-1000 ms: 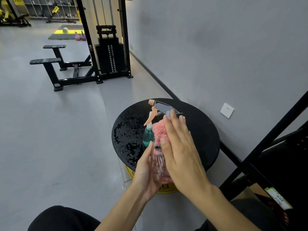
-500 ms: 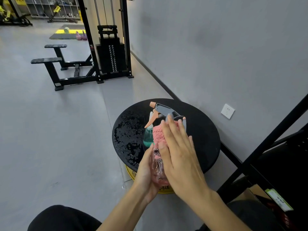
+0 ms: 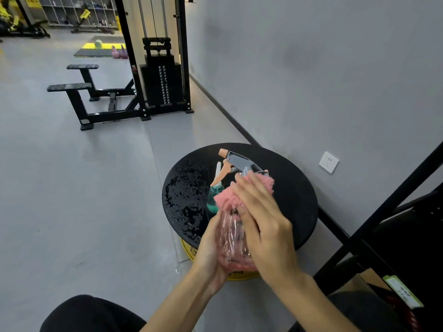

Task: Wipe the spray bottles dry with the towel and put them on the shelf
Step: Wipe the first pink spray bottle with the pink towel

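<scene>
Two spray bottles were counted. The pink spray bottle [image 3: 231, 243] was held upright at the 6 o'clock edge of the round black table [image 3: 292, 200], its grey trigger head pointing to 11 o'clock. The teal spray bottle [image 3: 212, 200] stood on the table at 11 o'clock from the pink one, largely hidden behind it and the towel. One towel [image 3: 227, 200], pink, lay over the pink bottle's neck and shoulder.

The left hand [image 3: 208, 255] gripped the bottle's body from 9 o'clock; its fingers were hidden behind the bottle. The right hand [image 3: 266, 226] lay over the towel, its fingers [image 3: 251, 188] straight and close together, pressing it on.

Water beads covered the table's 9 o'clock side. One shelf [image 3: 374, 215] at 3 o'clock was cut off by the frame edge, and its contents could not be made out.
</scene>
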The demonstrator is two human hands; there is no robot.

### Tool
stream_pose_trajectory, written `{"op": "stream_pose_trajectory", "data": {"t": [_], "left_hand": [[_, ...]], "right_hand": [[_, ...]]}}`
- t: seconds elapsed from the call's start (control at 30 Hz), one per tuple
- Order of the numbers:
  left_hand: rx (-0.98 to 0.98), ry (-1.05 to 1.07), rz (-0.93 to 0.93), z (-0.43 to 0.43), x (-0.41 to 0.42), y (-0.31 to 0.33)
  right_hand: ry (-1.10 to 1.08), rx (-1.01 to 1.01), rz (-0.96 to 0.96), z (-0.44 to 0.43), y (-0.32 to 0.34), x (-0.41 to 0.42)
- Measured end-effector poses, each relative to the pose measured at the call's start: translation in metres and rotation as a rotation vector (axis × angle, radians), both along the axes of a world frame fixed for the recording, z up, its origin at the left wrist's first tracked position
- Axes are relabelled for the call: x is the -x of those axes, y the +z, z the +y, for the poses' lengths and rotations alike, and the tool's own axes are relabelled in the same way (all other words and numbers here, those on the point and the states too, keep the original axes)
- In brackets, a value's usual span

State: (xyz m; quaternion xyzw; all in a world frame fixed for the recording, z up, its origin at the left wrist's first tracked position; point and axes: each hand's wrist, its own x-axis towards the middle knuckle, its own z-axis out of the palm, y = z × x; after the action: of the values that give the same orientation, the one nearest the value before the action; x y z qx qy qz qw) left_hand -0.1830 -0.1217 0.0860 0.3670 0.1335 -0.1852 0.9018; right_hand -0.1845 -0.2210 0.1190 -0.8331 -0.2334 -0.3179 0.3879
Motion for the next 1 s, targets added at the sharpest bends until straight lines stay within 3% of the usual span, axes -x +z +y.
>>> {"op": "stream_pose_trajectory", "data": {"t": [0.27,0.33,0.53,0.77,1.0], "left_hand": [[0.031,-0.088,-0.011,-0.007,0.005,0.002],[0.028,-0.076,0.004,-0.009,0.006,0.006],[0.034,-0.028,-0.005,-0.004,0.007,0.014],[-0.077,-0.047,-0.092,0.000,0.007,0.009],[-0.054,-0.057,-0.096,-0.006,0.008,0.011]], "right_hand": [[0.006,-0.072,-0.127,0.006,0.040,-0.026],[-0.015,0.011,-0.039,0.008,0.040,-0.031],[-0.220,0.540,0.194,0.000,0.036,-0.027],[-0.083,0.690,0.309,0.003,0.044,-0.008],[-0.109,0.664,0.447,-0.004,0.054,-0.028]]}}
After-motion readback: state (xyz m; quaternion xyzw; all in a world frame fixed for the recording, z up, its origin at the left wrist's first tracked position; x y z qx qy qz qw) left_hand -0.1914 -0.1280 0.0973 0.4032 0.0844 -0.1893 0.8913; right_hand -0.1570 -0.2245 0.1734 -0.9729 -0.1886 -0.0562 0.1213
